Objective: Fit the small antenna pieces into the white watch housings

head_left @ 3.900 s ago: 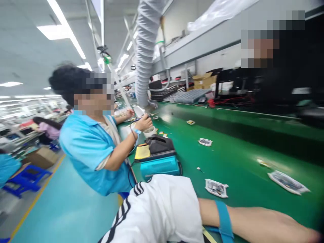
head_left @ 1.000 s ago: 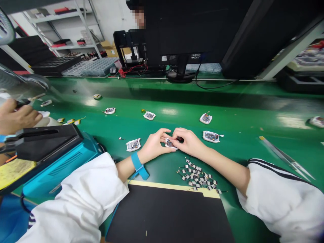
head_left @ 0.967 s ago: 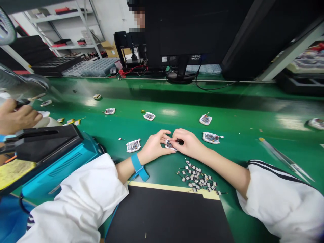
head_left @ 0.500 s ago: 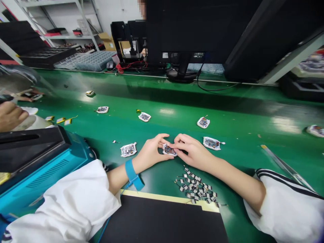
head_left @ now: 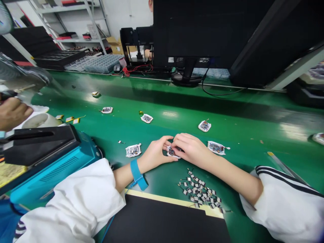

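Note:
A small white-rimmed watch case (head_left: 173, 152) with a circuit board inside sits at the middle of the bench. My left hand (head_left: 158, 150) grips its left side between thumb and fingers. My right hand (head_left: 188, 144) reaches over from the right, its fingers bent and closed at the board. Those fingers cover part of the case, and anything between them is hidden. Just below my right hand lies a pile of small dark and silver parts with short leads (head_left: 201, 190). Similar open cases lie on either side, one left (head_left: 133, 151) and one right (head_left: 216, 147).
More cases (head_left: 204, 126) are spread farther back on the green bench (head_left: 162, 131). Tweezers (head_left: 283, 165) lie at right. A black mat (head_left: 162, 219) is in front of me. A blue machine (head_left: 65, 168) and another person's hand (head_left: 15, 113) are at left; a monitor (head_left: 202, 30) stands behind.
My right fingers have bent further down over the case and cover more of it. The left hand keeps its hold. The whole view has shifted slightly.

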`<state>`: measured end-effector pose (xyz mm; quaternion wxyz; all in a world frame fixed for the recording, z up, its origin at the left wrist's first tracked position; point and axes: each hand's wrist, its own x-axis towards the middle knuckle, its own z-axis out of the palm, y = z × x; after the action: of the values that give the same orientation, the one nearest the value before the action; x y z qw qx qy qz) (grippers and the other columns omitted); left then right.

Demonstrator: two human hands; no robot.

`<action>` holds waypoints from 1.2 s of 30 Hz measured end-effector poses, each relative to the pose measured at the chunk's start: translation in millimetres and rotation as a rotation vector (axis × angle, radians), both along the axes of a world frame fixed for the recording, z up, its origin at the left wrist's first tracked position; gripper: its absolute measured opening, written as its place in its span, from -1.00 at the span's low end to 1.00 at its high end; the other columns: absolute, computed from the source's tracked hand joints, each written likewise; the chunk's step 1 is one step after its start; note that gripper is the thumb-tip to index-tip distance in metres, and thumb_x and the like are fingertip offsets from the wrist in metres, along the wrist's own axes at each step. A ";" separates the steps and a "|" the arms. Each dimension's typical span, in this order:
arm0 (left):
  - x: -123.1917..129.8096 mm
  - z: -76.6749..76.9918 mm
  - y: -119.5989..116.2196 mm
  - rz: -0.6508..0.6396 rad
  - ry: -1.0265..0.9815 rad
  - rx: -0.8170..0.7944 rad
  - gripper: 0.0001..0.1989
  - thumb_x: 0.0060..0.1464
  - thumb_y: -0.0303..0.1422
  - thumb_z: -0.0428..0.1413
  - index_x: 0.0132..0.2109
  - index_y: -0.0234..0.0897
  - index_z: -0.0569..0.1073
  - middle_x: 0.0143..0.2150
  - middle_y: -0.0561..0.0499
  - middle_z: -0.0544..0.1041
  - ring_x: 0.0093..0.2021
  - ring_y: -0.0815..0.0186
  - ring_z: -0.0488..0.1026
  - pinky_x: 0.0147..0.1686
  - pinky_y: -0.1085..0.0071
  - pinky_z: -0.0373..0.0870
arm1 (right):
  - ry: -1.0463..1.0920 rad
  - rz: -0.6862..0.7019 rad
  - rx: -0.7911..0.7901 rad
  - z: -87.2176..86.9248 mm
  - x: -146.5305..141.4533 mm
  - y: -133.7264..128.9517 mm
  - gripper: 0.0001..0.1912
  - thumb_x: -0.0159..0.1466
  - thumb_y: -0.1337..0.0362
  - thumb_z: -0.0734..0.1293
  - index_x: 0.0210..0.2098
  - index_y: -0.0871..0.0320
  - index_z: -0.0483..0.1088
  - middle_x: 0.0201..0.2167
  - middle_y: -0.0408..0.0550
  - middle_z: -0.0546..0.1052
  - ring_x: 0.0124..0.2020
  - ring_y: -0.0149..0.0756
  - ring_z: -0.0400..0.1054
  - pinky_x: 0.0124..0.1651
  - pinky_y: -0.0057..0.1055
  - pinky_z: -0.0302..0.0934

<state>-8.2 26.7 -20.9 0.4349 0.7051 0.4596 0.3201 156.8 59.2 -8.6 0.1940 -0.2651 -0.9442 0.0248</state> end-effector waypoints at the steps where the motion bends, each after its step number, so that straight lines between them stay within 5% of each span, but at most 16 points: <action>1: 0.0 0.4 0.0 0.005 0.004 0.005 -0.39 -0.27 -0.37 0.25 -0.02 -0.27 0.21 -0.26 0.02 0.45 -0.31 0.37 0.43 -0.24 0.45 0.40 | -0.035 0.010 0.033 1.9 -1.7 0.4 -0.81 0.20 0.32 0.15 -0.46 0.24 0.33 -0.47 -0.03 0.35 -0.41 -0.35 0.18 -0.33 -0.40 0.12; 7: 1.4 2.3 0.3 0.027 0.029 0.046 -0.49 -0.30 -0.35 0.26 -0.15 -0.30 0.27 -0.31 0.04 0.45 -0.34 0.35 0.43 -0.31 0.48 0.39 | -0.276 0.155 0.135 11.8 -10.9 -0.3 -0.87 0.14 0.43 0.20 -0.35 0.28 0.36 -0.42 0.01 0.37 -0.35 -0.27 0.20 -0.28 -0.35 0.12; 10: 2.2 -0.1 0.1 0.028 0.043 0.070 -0.51 -0.31 -0.35 0.27 -0.18 -0.33 0.28 -0.27 0.00 0.45 -0.28 0.30 0.43 -0.29 0.45 0.39 | -0.352 0.185 -0.061 26.7 -10.6 5.4 -0.85 0.14 0.46 0.20 -0.32 0.23 0.38 -0.39 0.00 0.40 -0.32 -0.29 0.22 -0.23 -0.35 0.10; 15: 1.9 -7.7 -1.6 -0.004 0.063 0.112 -0.38 -0.27 -0.31 0.25 -0.03 -0.31 0.21 -0.23 -0.02 0.46 -0.27 0.31 0.44 -0.24 0.44 0.37 | -0.286 -0.019 -0.229 52.4 -33.5 50.8 -0.84 0.19 0.30 0.18 -0.30 0.19 0.36 -0.35 -0.06 0.41 -0.33 -0.40 0.27 -0.28 -0.47 0.14; 19: 0.7 -6.8 -2.7 -0.030 0.159 0.214 -0.39 -0.23 -0.27 0.23 0.00 -0.28 0.21 -0.16 -0.05 0.44 -0.19 0.26 0.40 -0.17 0.36 0.33 | -0.238 -0.246 -0.228 38.0 -85.9 87.0 -0.50 0.15 -0.01 0.18 -0.17 0.32 0.29 -0.29 0.06 0.40 -0.30 -0.33 0.29 -0.29 -0.42 0.20; 24: -1.3 -0.6 -5.0 -0.085 0.346 0.379 -0.55 -0.16 -0.25 0.19 -0.09 -0.28 0.31 -0.15 -0.06 0.43 -0.14 0.20 0.33 -0.12 0.30 0.29 | -0.265 -0.323 -0.213 14.1 -128.1 102.1 -0.69 0.23 0.13 0.16 -0.20 0.26 0.29 -0.25 -0.04 0.37 -0.27 -0.43 0.28 -0.21 -0.37 0.24; 30: -11.7 13.8 3.2 -0.034 0.486 0.438 -0.73 -0.09 -0.45 0.12 -0.16 -0.32 0.35 -0.21 -0.09 0.42 -0.15 0.17 0.31 -0.09 0.24 0.23 | -0.224 -0.397 -0.158 39.2 -71.0 94.0 -0.69 0.18 0.16 0.21 -0.21 0.28 0.30 -0.22 0.00 0.35 -0.21 -0.35 0.26 -0.15 -0.31 0.19; 36: -35.6 17.4 77.9 0.155 0.567 0.388 -0.78 0.00 -0.35 0.07 -0.21 -0.39 0.33 -0.27 -0.04 0.39 -0.20 0.29 0.34 -0.12 0.24 0.27 | -0.165 -0.302 -0.226 47.0 20.0 32.0 -0.72 0.05 0.21 0.26 -0.26 0.21 0.39 -0.34 -0.04 0.38 -0.32 -0.32 0.26 -0.25 -0.42 0.15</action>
<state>-43.7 104.6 -3.5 0.1220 0.7985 0.5449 0.2249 176.8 91.2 38.4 0.0866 -0.4249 -0.8976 0.0793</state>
